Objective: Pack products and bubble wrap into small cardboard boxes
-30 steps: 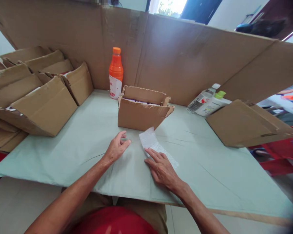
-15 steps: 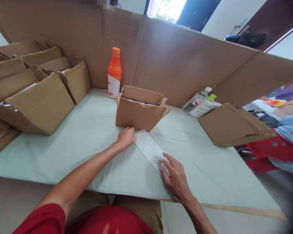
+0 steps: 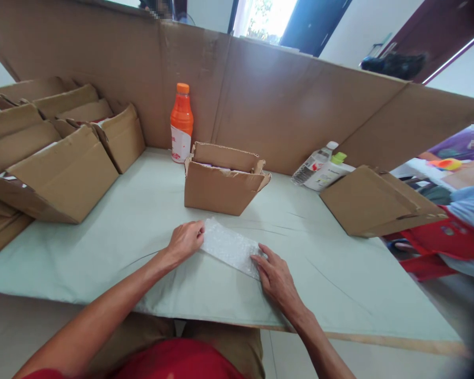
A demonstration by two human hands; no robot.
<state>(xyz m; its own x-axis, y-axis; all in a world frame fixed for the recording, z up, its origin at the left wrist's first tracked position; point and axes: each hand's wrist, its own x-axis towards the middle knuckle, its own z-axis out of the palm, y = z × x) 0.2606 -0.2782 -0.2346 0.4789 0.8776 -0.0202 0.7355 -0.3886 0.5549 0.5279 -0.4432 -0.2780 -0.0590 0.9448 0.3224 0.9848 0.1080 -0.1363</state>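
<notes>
left hand (image 3: 185,241): pinches bubble wrap (image 3: 229,246) end
right hand (image 3: 274,276): open, flat, pins other end
why: holds it taut near worktop (image 3: 142,210) front edge

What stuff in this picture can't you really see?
Inside the middle box: head view, its front wall hides all but a white sliver.
Labels on the two lying bottles: head view, too small to read.
Left boxes: head view, cut off by the picture's left edge.
Ends of the wrap: head view, covered by the left hand and right hand.
</notes>
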